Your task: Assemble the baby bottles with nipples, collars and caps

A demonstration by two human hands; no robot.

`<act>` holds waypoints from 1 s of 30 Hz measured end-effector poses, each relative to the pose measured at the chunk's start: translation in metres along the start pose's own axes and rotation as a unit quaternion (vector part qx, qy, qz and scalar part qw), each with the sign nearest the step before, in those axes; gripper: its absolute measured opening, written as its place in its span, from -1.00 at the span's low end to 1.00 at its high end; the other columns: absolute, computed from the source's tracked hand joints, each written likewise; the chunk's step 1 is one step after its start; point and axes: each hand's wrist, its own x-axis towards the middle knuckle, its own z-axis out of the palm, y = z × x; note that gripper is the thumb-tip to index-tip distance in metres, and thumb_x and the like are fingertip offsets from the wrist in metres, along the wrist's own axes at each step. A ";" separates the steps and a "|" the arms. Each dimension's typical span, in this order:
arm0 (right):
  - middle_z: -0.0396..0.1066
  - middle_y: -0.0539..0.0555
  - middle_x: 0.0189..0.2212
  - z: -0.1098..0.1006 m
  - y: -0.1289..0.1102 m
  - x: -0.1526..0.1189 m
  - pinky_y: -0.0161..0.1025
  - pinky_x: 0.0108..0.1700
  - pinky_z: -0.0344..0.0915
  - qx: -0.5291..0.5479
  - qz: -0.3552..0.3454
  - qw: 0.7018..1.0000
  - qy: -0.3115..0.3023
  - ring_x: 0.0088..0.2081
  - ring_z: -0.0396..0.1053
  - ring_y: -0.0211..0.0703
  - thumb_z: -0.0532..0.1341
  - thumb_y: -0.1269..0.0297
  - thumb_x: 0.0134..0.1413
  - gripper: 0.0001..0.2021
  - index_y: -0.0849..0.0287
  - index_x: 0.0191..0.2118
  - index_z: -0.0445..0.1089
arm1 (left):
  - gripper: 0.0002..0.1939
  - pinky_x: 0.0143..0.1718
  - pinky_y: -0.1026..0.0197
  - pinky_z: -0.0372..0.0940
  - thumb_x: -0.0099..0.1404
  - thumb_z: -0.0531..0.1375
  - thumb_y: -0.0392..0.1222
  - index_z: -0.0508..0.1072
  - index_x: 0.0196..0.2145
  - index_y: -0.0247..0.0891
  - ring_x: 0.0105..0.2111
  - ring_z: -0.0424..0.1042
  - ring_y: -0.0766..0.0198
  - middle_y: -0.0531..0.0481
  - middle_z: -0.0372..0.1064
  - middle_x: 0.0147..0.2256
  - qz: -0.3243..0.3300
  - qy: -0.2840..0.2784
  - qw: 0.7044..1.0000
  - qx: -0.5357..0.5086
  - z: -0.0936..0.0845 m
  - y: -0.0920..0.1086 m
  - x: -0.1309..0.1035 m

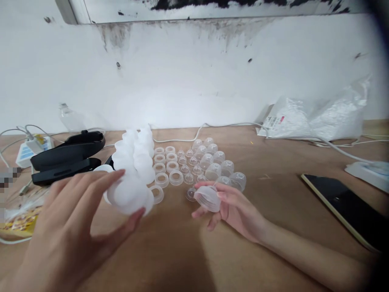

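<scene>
My left hand [75, 223] has its fingers and thumb around a white plastic bottle [130, 197], tilted above the near end of the white bottle rows [144, 162]. In my right hand [238, 207] is a clear ridged plastic cap [207, 199], pinched between thumb and fingers and held on its side. Between the hands stand rows of translucent screw rings [176, 184] and small clear bottle nipples [189, 179]. Clear dome caps [213, 172] line up beyond my right hand. A single ring [161, 194] lies nearest the held bottle.
At the left are a black case [65, 150], a power strip [22, 156] with cables and a yellow packet [22, 221]. A phone [343, 202] lies at the right. Clear plastic bags [306, 117] with white contents rest against the wall. A white cable [194, 138] runs along the back.
</scene>
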 end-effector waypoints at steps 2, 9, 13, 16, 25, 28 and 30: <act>0.34 0.11 -0.27 -0.002 -0.001 0.000 -0.25 -0.46 0.42 0.006 -0.016 1.000 0.003 -0.26 0.44 0.01 0.14 0.28 0.02 -0.77 0.20 -0.16 0.34 | -0.43 -0.24 0.09 0.28 0.11 0.14 -0.01 0.14 0.07 -0.13 -0.20 0.34 0.07 -0.06 0.27 -0.11 0.033 -0.039 0.995 -0.089 0.000 0.010 -0.003; 0.29 0.11 -0.21 -0.003 -0.001 -0.001 -0.32 -0.45 0.39 0.001 -0.032 0.999 0.037 -0.23 0.40 -0.09 0.15 0.28 0.01 -0.79 0.17 -0.19 0.34 | -0.34 -0.19 0.19 0.34 0.15 0.16 -0.14 -0.06 0.13 -0.26 -0.12 0.33 0.14 -0.17 0.24 -0.03 0.032 -0.121 0.953 -0.276 0.051 0.032 -0.012; 0.31 0.11 -0.22 -0.006 0.001 -0.002 -0.29 -0.41 0.37 -0.010 -0.036 0.998 0.042 -0.21 0.40 -0.06 0.20 0.31 -0.03 -0.74 0.15 -0.15 0.31 | -0.63 -0.33 0.22 0.37 0.14 0.17 -0.15 0.19 -0.09 -0.15 -0.29 0.39 0.20 0.00 0.36 -0.23 -0.035 -0.233 0.886 -0.400 0.063 0.034 -0.017; 0.33 0.12 -0.22 -0.008 0.002 -0.003 -0.27 -0.37 0.36 0.000 -0.052 0.998 0.046 -0.20 0.40 -0.04 0.20 0.31 -0.03 -0.73 0.15 -0.14 0.31 | -0.70 -0.28 0.20 0.35 0.17 0.14 -0.15 0.24 -0.12 -0.13 -0.21 0.36 0.17 0.02 0.35 -0.21 -0.074 -0.248 0.846 -0.466 0.058 0.029 -0.009; 0.32 0.09 -0.22 -0.008 0.002 -0.002 -0.30 -0.38 0.34 0.005 -0.048 0.997 0.068 -0.22 0.41 -0.07 0.19 0.29 -0.02 -0.77 0.14 -0.18 0.31 | -0.67 -0.35 0.29 0.29 0.13 0.17 -0.19 0.13 -0.18 -0.18 -0.27 0.37 0.24 0.00 0.35 -0.25 -0.205 -0.265 0.762 -0.554 0.060 0.020 -0.003; 0.34 0.09 -0.23 -0.008 0.003 -0.002 -0.30 -0.39 0.34 -0.001 -0.049 0.997 0.067 -0.23 0.41 -0.07 0.19 0.28 -0.02 -0.77 0.13 -0.18 0.32 | -0.69 -0.37 0.29 0.29 0.13 0.16 -0.20 0.12 -0.20 -0.17 -0.26 0.38 0.23 0.02 0.36 -0.27 -0.191 -0.277 0.768 -0.545 0.062 0.021 -0.006; 0.35 0.08 -0.22 -0.008 0.004 -0.002 -0.29 -0.37 0.34 -0.010 -0.052 0.996 0.072 -0.21 0.41 -0.07 0.21 0.27 -0.03 -0.76 0.11 -0.17 0.32 | -0.69 -0.36 0.28 0.30 0.12 0.16 -0.19 0.14 -0.19 -0.17 -0.23 0.37 0.19 0.01 0.35 -0.24 -0.179 -0.279 0.787 -0.521 0.062 0.020 -0.006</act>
